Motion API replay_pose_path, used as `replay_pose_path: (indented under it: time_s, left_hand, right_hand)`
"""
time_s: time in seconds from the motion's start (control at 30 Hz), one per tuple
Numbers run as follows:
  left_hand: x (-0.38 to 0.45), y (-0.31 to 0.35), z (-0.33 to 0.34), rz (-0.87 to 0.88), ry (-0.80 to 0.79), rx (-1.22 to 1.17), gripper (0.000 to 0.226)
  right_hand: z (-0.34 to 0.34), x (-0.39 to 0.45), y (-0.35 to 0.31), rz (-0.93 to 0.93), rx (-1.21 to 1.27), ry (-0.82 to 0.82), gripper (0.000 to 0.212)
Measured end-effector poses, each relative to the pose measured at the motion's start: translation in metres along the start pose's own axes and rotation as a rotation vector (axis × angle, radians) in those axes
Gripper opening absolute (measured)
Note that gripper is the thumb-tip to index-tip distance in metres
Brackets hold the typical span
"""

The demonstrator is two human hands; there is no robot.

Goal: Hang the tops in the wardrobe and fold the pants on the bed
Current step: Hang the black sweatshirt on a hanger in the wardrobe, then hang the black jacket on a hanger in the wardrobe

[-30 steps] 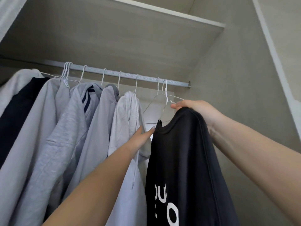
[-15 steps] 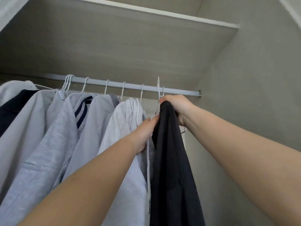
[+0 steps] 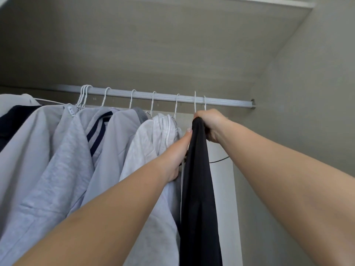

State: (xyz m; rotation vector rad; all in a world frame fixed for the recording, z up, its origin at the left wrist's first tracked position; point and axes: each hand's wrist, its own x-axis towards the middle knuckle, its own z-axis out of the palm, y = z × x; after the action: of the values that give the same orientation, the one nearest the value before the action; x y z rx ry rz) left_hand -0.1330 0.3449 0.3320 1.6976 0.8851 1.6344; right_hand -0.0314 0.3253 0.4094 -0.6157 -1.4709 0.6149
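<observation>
Since a second ago the black top [image 3: 198, 179] has turned from showing its front with white lettering to hanging edge-on as a narrow dark strip, and it now sits up close under the rail [image 3: 153, 96] rather than out in front of it. The right hand [image 3: 210, 124] has risen to just below the rail, closed around the top's bunched shoulder right where two white wire hooks [image 3: 199, 101] go over the rail; whether its hanger is fully seated cannot be told. The left hand [image 3: 177, 154] has pushed in against the white hooded top [image 3: 153, 150] just to its left, fingers pressed flat on the fabric, thumb tip touching the black top's edge; it grips nothing that I can see. The black top is plain, matte and smooth, falling straight down from the right hand between both forearms. Left of the left hand hang several grey tops [image 3: 57, 160], one with dark stripes.
</observation>
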Motion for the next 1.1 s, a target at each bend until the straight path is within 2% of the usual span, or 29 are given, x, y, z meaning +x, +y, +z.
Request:
replay_pose_path:
  time_s: [0.13, 0.2, 0.23, 0.3, 0.37, 0.47, 0.67, 0.73, 0.87, 0.97, 1.1]
  left_hand:
    - [-0.01, -0.006, 0.01, -0.003, -0.019, -0.024, 0.059]
    - [-0.014, -0.009, 0.012, -0.009, -0.042, -0.005, 0.059]
    - [-0.015, -0.012, 0.012, -0.02, -0.048, 0.008, 0.061]
    - [-0.017, -0.016, 0.011, -0.054, -0.054, 0.022, 0.064]
    - [-0.018, -0.02, 0.01, -0.067, -0.063, 0.012, 0.065]
    - [-0.03, -0.019, 0.01, -0.064, -0.074, -0.008, 0.06]
    - [-0.068, -0.003, 0.014, -0.028, -0.029, -0.021, 0.037]
    - [-0.088, 0.006, 0.012, -0.036, 0.018, -0.01, 0.033]
    - [-0.146, 0.02, 0.003, -0.036, 0.239, 0.086, 0.041]
    - [-0.205, 0.029, -0.006, -0.026, 0.391, 0.116, 0.037]
    - [-0.3, 0.034, -0.027, -0.061, 0.614, 0.178, 0.04]
  right_hand:
    - [-0.005, 0.0, 0.022, 0.062, -0.032, -0.033, 0.016]
    - [-0.009, 0.0, 0.026, 0.077, -0.015, -0.05, 0.007]
    - [-0.011, -0.001, 0.027, 0.08, -0.011, -0.06, 0.01]
    - [-0.016, -0.002, 0.031, 0.085, -0.005, -0.054, 0.033]
    - [-0.019, -0.007, 0.033, 0.062, 0.013, -0.021, 0.039]
    - [-0.023, -0.021, 0.033, 0.007, 0.039, 0.016, 0.028]
    - [-0.025, -0.06, 0.03, -0.283, -0.065, 0.078, 0.016]
    - [-0.024, -0.074, 0.021, -0.366, -0.107, 0.098, 0.024]
    - [-0.018, -0.112, 0.0, -0.541, -0.057, 0.073, 0.029]
    - [-0.009, -0.157, 0.0, -0.526, 0.138, -0.015, 0.026]
    - [0.017, -0.229, 0.014, -0.372, 0.338, -0.21, 0.025]
